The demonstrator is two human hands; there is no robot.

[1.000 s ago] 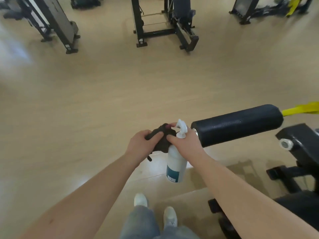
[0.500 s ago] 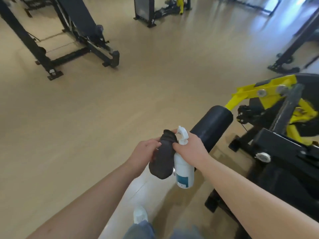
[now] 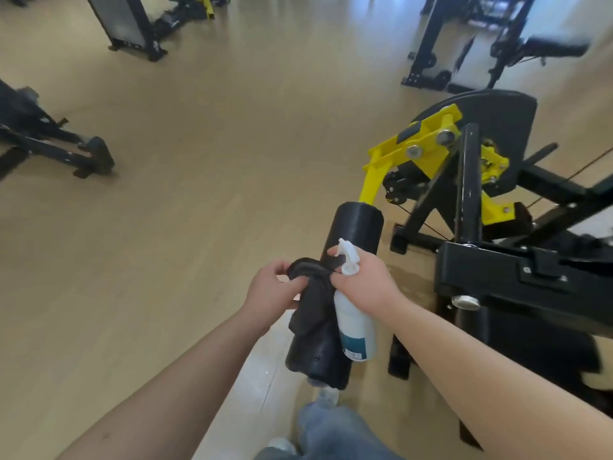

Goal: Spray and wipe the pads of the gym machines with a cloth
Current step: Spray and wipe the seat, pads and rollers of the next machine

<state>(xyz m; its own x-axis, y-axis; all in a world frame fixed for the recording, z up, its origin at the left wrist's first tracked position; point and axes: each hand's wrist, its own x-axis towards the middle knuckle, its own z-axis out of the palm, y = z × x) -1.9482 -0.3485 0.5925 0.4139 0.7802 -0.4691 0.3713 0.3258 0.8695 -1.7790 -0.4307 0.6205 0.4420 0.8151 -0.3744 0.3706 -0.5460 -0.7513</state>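
Note:
A black roller pad (image 3: 356, 227) runs from the yellow arm (image 3: 374, 174) of a black gym machine (image 3: 497, 270) down toward me. My right hand (image 3: 365, 280) grips the neck of a white spray bottle (image 3: 355, 330) with a teal label, hanging just over the pad. My left hand (image 3: 275, 290) pinches the top of a dark cloth (image 3: 311, 307) that droops against the pad beside the bottle. Both hands meet at the cloth's upper edge. The pad's near end (image 3: 315, 363) shows below the cloth.
Wooden floor (image 3: 199, 161) spreads to the left and ahead. Other black machines stand at the far left (image 3: 49, 144), top left (image 3: 132, 28) and top right (image 3: 481, 44). My legs in jeans (image 3: 331, 433) are at the bottom, close to the machine's frame.
My view has swung right, bringing the yellow and black machine into sight. The roller pad now points away from me, and the cloth hangs longer from my left hand.

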